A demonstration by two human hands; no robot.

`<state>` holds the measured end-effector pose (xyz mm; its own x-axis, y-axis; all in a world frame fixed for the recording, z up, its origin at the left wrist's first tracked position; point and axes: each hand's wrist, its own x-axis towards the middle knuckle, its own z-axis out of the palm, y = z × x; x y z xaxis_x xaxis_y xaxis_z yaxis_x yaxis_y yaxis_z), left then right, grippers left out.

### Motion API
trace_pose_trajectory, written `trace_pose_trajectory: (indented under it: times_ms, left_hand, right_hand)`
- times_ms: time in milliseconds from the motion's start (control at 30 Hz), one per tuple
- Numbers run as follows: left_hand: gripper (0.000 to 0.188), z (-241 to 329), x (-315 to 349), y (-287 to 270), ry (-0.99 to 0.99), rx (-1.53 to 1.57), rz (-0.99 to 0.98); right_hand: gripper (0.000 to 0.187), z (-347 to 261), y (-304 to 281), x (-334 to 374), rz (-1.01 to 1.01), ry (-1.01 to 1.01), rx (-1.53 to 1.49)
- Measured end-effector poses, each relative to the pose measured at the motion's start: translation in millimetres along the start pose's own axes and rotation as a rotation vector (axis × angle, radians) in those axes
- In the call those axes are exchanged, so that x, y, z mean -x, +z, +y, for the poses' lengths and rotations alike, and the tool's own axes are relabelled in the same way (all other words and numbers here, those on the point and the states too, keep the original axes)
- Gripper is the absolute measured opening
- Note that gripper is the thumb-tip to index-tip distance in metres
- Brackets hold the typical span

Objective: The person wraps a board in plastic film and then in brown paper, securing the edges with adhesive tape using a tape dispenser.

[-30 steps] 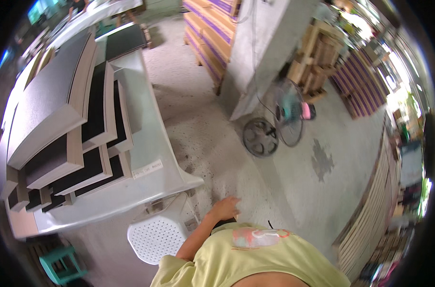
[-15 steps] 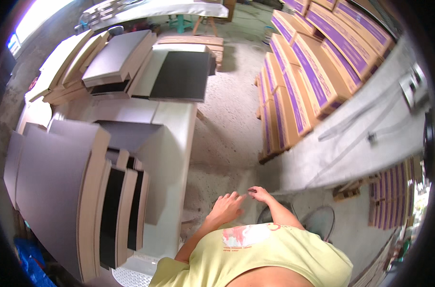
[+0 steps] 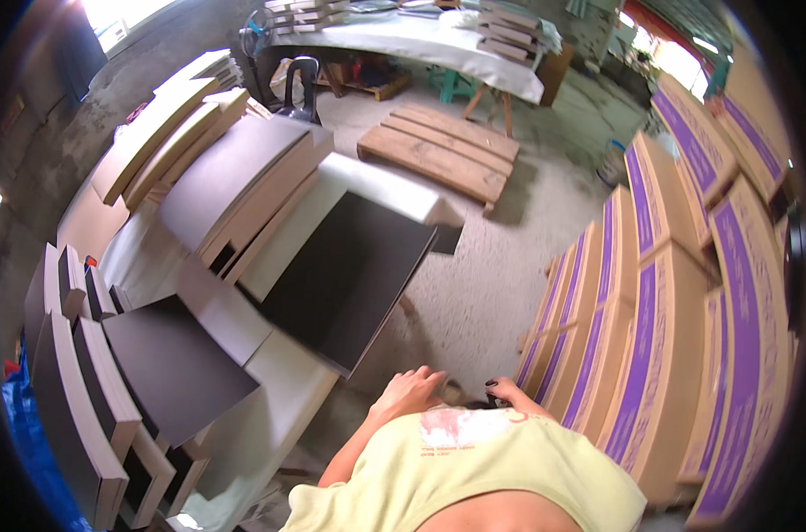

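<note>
In front of my body, above the floor, my left hand (image 3: 410, 390) hangs with loosely bent fingers apart and nothing in it. My right hand (image 3: 509, 391) is close to my shirt, fingers pointing left and partly hidden; I see nothing held. Nearest my left hand is the corner of a large black flat panel (image 3: 349, 275), lying on a white-covered table (image 3: 287, 377). Another dark panel (image 3: 179, 363) leans over stacked dark boards with pale edges (image 3: 92, 399) at the near left.
Cartons with purple bands (image 3: 638, 355) are stacked along the right. A low wooden pallet (image 3: 443, 151) lies on the floor ahead. Behind it stands a long white-covered table (image 3: 403, 44) with a green stool (image 3: 453, 84) underneath. More grey boards (image 3: 234, 177) are piled at the left table's far end.
My view has turned and moved forward, bringing the black panel and the cartons nearer. My hands are now further apart, the left still beside the table.
</note>
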<state>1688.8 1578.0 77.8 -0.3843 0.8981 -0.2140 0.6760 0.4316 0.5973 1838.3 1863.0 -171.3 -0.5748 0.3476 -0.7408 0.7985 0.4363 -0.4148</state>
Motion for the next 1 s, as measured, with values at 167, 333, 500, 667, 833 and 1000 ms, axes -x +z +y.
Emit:
trace_pose_trajectory:
  times_ms: [167,333,500,667,833,1000]
  left_hand:
    - [0.053,4.6,-126.9,-69.1,-0.017,0.11,0.004]
    - [0.057,-37.7,-259.6,-103.1,-0.071,0.063,0.169]
    - [0.056,-97.9,-372.7,-139.5,-0.156,0.235,0.135]
    - [0.053,-136.5,-455.0,-206.0,-0.149,0.418,0.472]
    - [0.054,-192.1,-495.0,-252.2,-0.437,0.391,0.459]
    - [0.054,-269.6,-553.8,-303.9,-0.726,0.37,0.481]
  right_hand:
    - [0.036,-29.7,-165.0,-96.1,0.043,0.036,-0.181]
    - [0.037,-90.2,-274.4,-201.2,-0.077,0.129,-0.193]
    - [0.034,-174.6,-340.1,-293.3,-0.127,0.006,-0.01]
    - [0.035,-260.3,-435.5,-375.8,-0.314,-0.015,0.34]
    - [0.034,-352.1,-476.9,-480.2,-0.26,-0.037,0.427]
    - [0.034,-444.0,-507.5,-595.2,-0.487,-0.389,0.713]
